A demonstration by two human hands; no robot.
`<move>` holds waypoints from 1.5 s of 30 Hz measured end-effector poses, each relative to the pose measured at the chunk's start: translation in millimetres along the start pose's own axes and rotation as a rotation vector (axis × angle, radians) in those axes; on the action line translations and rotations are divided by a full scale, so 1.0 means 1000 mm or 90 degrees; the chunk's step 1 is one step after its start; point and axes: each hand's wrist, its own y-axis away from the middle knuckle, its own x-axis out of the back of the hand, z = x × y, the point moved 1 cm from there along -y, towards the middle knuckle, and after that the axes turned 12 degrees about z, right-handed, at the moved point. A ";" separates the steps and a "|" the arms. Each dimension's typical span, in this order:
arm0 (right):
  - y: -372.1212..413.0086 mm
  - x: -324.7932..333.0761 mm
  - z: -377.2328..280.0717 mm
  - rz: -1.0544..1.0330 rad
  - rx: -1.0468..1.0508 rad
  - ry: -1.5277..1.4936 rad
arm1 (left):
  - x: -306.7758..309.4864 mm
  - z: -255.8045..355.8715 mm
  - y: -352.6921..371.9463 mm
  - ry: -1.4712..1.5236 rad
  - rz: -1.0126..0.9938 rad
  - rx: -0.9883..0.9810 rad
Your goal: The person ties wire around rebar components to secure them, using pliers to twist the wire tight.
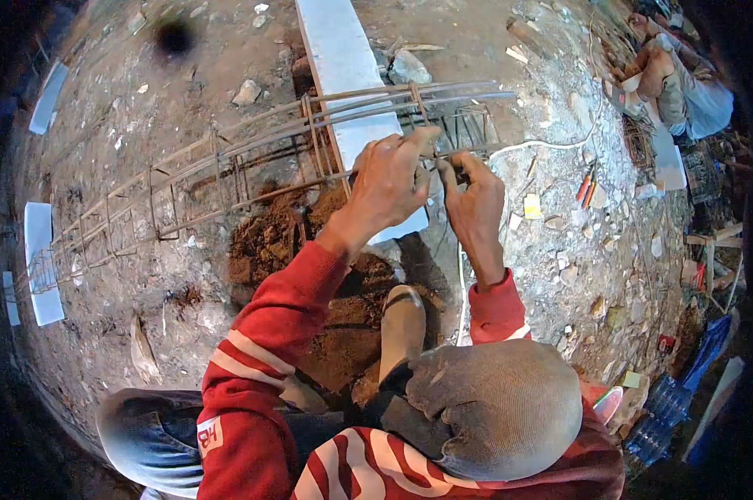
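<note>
A long rebar cage (218, 154) of thin steel bars with square stirrups stretches from the far left to the upper right, across a pale board (351, 71). My left hand (389, 179) is closed around the near bar of the cage, close to a stirrup, with its fingertips bent towards the right hand. Just to its right, my right hand (476, 196) pinches at the same joint of bar and stirrup. Whatever lies between its thumb and finger is too small to make out.
Red-handled pliers (587, 187) lie on the stony ground at right, near a white cable (551, 144). Another person (685, 83) sits at the upper right. Pale boards (41, 262) lie at left. Plastic bottles (668, 400) lie at the lower right.
</note>
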 end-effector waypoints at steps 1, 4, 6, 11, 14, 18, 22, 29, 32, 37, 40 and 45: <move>0.002 -0.002 0.002 0.013 -0.027 -0.002 | 0.002 0.000 0.000 0.011 -0.002 0.005; 0.013 -0.012 0.023 -0.014 -0.207 -0.075 | 0.005 0.001 0.004 0.066 0.030 -0.003; 0.013 -0.013 0.029 -0.056 -0.355 -0.151 | 0.012 -0.001 0.010 -0.027 0.174 -0.106; 0.016 -0.002 0.030 -0.139 -0.603 -0.474 | 0.048 -0.062 0.130 -0.155 0.239 0.049; 0.014 0.013 0.038 -0.013 -0.487 -0.332 | 0.077 -0.048 0.149 -0.340 0.299 -0.082; 0.006 0.036 -0.001 0.070 -0.357 -0.471 | 0.051 -0.140 0.241 -0.555 -0.220 0.572; 0.021 0.031 -0.067 -0.272 -0.305 -0.563 | 0.041 -0.161 0.245 -0.582 -0.074 0.511; 0.070 -0.043 -0.091 -0.651 -0.006 -0.404 | 0.038 -0.163 0.255 -0.623 -0.166 0.580; 0.086 -0.055 -0.087 -0.582 0.042 -0.376 | 0.043 -0.172 0.258 -0.469 -0.267 0.545; 0.089 -0.044 -0.082 -0.536 0.019 -0.348 | 0.114 -0.140 0.217 -0.068 -0.155 0.452; 0.087 -0.038 -0.091 -0.508 0.002 -0.353 | 0.146 -0.008 0.109 0.273 -0.204 0.533; 0.067 -0.022 -0.113 -0.527 -0.636 -0.854 | 0.135 0.058 0.061 0.065 -0.014 0.500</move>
